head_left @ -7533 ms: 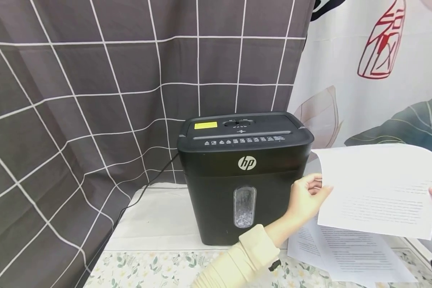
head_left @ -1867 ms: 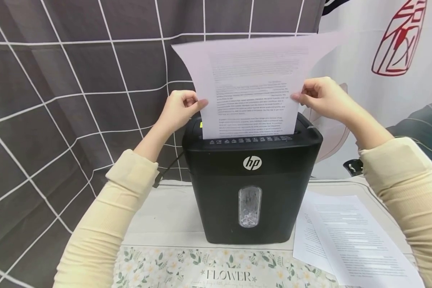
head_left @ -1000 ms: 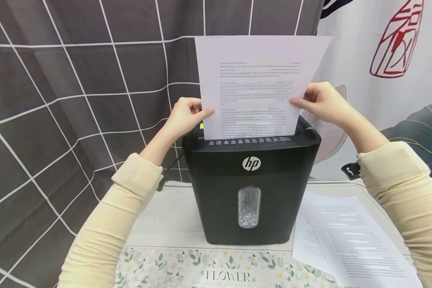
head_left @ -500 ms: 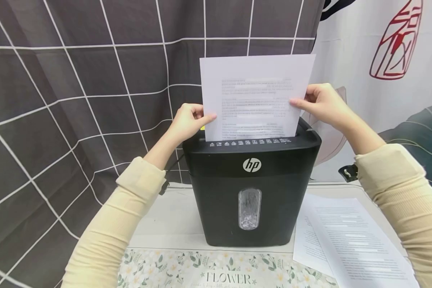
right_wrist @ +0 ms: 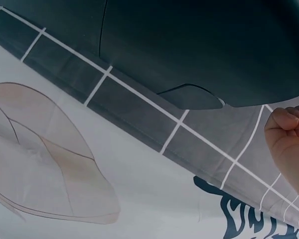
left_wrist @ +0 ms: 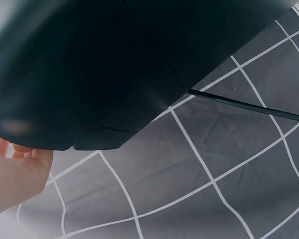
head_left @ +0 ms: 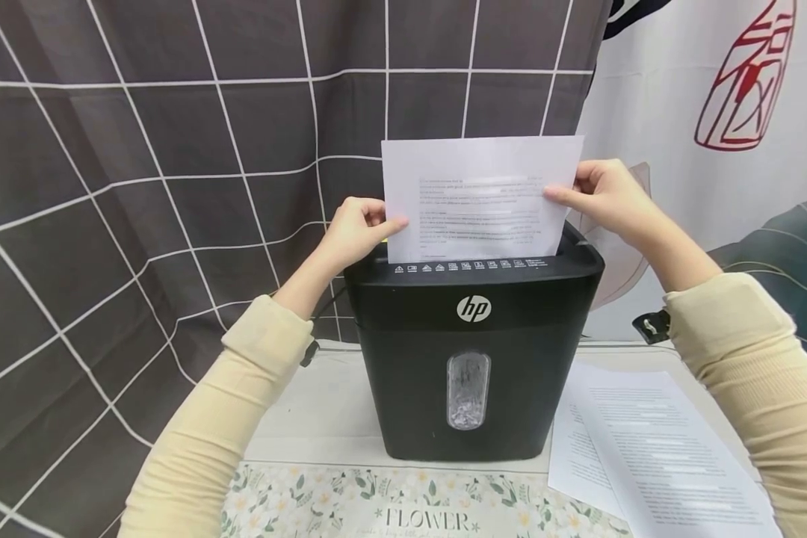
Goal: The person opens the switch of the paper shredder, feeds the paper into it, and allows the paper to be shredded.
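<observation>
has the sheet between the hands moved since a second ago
Yes, downward: the upper edge of the sheet is now nearer the top of the shredder, with less paper showing above it.

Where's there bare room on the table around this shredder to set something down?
Left of the shredder, pale tabletop lies bare between it and the left sleeve. In front, the visible floral strip is bare too. It's crowded right of the shredder, where loose printed sheets lie, and above its top, where the left hand and right hand hold another sheet.

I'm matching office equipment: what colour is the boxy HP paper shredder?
Black; the boxy HP shredder shows best in the head view.
</observation>
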